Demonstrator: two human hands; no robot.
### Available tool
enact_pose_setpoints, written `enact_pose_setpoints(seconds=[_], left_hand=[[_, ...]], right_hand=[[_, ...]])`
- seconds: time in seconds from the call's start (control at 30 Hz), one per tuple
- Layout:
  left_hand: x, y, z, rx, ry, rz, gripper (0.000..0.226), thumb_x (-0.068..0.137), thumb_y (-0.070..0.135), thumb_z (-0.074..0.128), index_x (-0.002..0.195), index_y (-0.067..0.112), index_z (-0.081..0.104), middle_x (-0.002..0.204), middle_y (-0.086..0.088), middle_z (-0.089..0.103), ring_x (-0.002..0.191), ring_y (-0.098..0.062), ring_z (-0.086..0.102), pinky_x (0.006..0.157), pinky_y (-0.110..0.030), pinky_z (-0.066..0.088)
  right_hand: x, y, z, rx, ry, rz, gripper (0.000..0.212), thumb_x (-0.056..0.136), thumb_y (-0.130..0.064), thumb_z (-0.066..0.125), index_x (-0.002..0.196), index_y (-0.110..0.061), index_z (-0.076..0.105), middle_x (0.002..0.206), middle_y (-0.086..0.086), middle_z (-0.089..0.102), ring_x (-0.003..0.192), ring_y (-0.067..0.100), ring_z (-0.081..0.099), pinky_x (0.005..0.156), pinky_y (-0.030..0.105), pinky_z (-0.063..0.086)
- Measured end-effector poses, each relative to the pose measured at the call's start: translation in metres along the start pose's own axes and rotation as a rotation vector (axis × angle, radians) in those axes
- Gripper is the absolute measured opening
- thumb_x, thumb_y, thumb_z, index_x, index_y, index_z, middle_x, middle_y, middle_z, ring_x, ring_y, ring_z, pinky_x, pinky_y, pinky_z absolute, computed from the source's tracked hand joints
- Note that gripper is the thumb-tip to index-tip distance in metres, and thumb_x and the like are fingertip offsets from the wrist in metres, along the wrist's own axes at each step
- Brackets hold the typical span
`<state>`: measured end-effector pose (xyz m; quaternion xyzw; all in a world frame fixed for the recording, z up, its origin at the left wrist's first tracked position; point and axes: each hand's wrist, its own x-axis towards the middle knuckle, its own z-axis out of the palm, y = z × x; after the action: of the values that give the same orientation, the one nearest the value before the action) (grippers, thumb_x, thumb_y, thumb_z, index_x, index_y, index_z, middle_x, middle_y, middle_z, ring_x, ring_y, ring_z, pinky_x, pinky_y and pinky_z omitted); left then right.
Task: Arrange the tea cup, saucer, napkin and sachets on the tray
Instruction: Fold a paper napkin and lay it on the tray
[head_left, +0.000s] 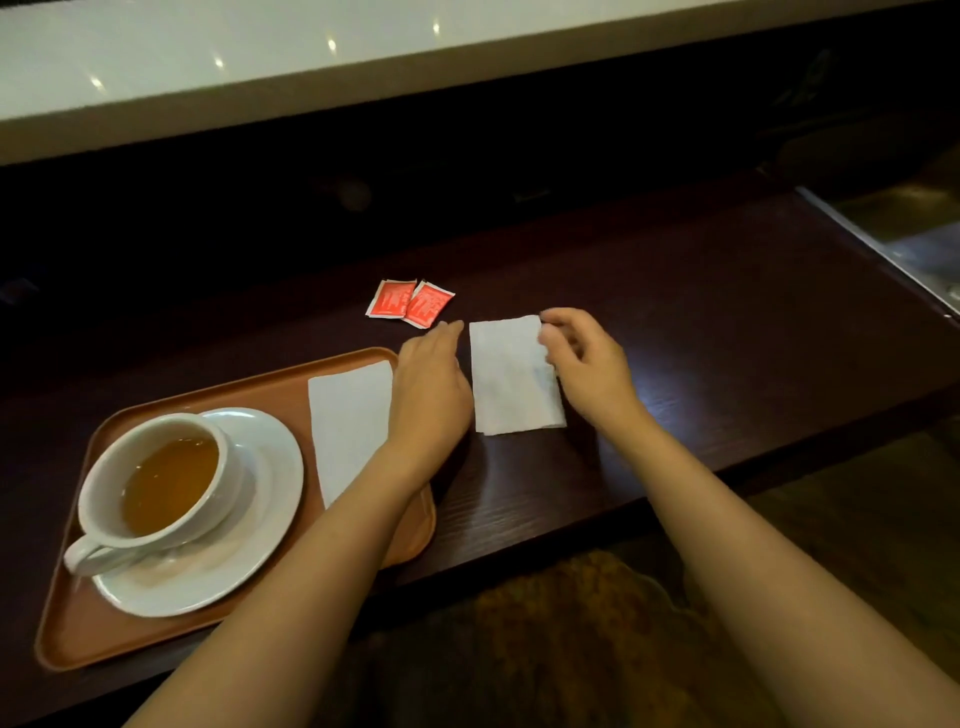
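Note:
A white tea cup full of tea stands on a white saucer on the left half of an orange tray. A folded white napkin lies on the tray's right side, partly under my left forearm. A second white napkin lies on the dark table just right of the tray. My left hand rests flat against its left edge. My right hand pinches its upper right corner. Two red sachets lie side by side on the table beyond the napkin.
The dark wooden table runs right to a metal rail. A pale counter stretches across the back, with a dark recess under it. The table's front edge runs diagonally below my forearms.

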<state>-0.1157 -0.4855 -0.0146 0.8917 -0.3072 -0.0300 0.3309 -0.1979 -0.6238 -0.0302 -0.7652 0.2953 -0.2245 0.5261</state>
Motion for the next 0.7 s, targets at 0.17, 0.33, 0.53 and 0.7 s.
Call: enact_pose_setpoints(seconds=[0.17, 0.33, 0.53, 0.7], left_hand=[[-0.009, 0.006, 0.021, 0.084, -0.166, 0.084, 0.043, 0.093, 0.012, 0.037, 0.136, 0.013, 0.038, 0.147, -0.009, 0.037, 0.134, -0.025, 0.029, 0.107, -0.039, 0.029], [-0.012, 0.001, 0.041, 0.320, -0.293, 0.170, 0.045, 0.094, 0.020, 0.036, 0.138, 0.011, 0.031, 0.152, -0.011, 0.025, 0.137, -0.026, 0.021, 0.109, -0.041, 0.025], [-0.007, -0.002, 0.039, 0.293, -0.291, 0.173, 0.045, 0.091, 0.016, 0.041, 0.136, 0.013, 0.034, 0.150, -0.009, 0.029, 0.135, -0.026, 0.024, 0.106, -0.041, 0.026], [0.012, 0.014, 0.002, -0.032, -0.108, 0.242, 0.065, 0.079, 0.002, 0.049, 0.139, 0.017, 0.030, 0.149, -0.006, 0.033, 0.138, -0.023, 0.025, 0.109, -0.041, 0.024]], right_hand=[[0.001, 0.017, -0.013, -0.344, 0.114, 0.129, 0.017, 0.087, -0.025, 0.053, 0.094, -0.013, 0.063, 0.100, 0.010, 0.066, 0.088, 0.020, 0.057, 0.072, 0.029, 0.043], [-0.007, 0.015, -0.001, -0.602, 0.039, 0.187, 0.024, 0.078, -0.035, 0.064, 0.091, -0.016, 0.063, 0.111, 0.011, 0.055, 0.110, 0.032, 0.044, 0.087, 0.041, 0.042], [-0.005, 0.009, 0.012, -0.399, 0.066, 0.155, 0.005, 0.077, -0.014, 0.059, 0.076, -0.018, 0.056, 0.095, 0.006, 0.062, 0.093, 0.026, 0.055, 0.080, 0.040, 0.047], [-0.003, -0.011, -0.004, -0.201, -0.100, -0.029, 0.019, 0.074, -0.007, 0.060, 0.084, -0.022, 0.054, 0.074, -0.009, 0.059, 0.064, 0.005, 0.054, 0.062, 0.022, 0.047]])
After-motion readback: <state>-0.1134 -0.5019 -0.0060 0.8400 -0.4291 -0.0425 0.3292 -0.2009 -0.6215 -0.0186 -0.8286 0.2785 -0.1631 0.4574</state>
